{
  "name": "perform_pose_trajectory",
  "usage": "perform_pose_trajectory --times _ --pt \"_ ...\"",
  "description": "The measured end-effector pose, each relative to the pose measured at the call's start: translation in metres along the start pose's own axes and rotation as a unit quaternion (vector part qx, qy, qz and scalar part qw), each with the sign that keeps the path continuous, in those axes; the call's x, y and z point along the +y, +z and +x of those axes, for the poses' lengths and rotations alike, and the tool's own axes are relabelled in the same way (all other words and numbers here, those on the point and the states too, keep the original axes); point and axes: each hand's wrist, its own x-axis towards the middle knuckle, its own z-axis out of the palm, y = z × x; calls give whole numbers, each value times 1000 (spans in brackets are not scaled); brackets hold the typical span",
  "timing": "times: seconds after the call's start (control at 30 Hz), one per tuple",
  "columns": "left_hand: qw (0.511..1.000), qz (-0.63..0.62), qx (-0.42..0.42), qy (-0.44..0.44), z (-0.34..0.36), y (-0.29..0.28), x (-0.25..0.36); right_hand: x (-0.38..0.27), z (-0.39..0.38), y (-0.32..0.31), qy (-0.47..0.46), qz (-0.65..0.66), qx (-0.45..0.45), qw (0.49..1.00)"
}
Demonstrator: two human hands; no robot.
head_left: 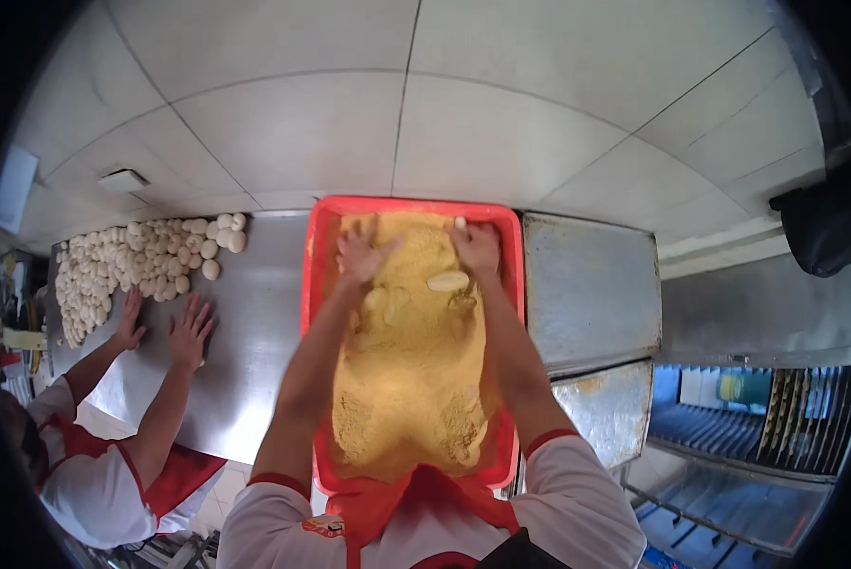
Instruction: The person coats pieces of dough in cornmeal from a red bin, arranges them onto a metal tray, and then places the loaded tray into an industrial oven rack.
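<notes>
A red plastic tub full of yellow breadcrumbs stands on the steel table in front of me. My left hand lies spread on the crumbs at the far left of the tub, fingers apart and dusted with crumbs. My right hand rests curled on the crumbs at the far right, pinching a small pale dough piece at the fingertips. An oval pale dough piece lies on the crumbs just below my right hand.
A co-worker at the left rolls dough under both hands on the steel table. Several pale dough balls are heaped at the table's far left. Metal baking trays lie right of the tub, with a rack beyond.
</notes>
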Motion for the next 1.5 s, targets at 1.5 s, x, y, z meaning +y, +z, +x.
perform_pose_trajectory --times 1.5 --pt "987 -145 -58 38 -300 42 -44 -140 -235 36 -80 -86 65 991"
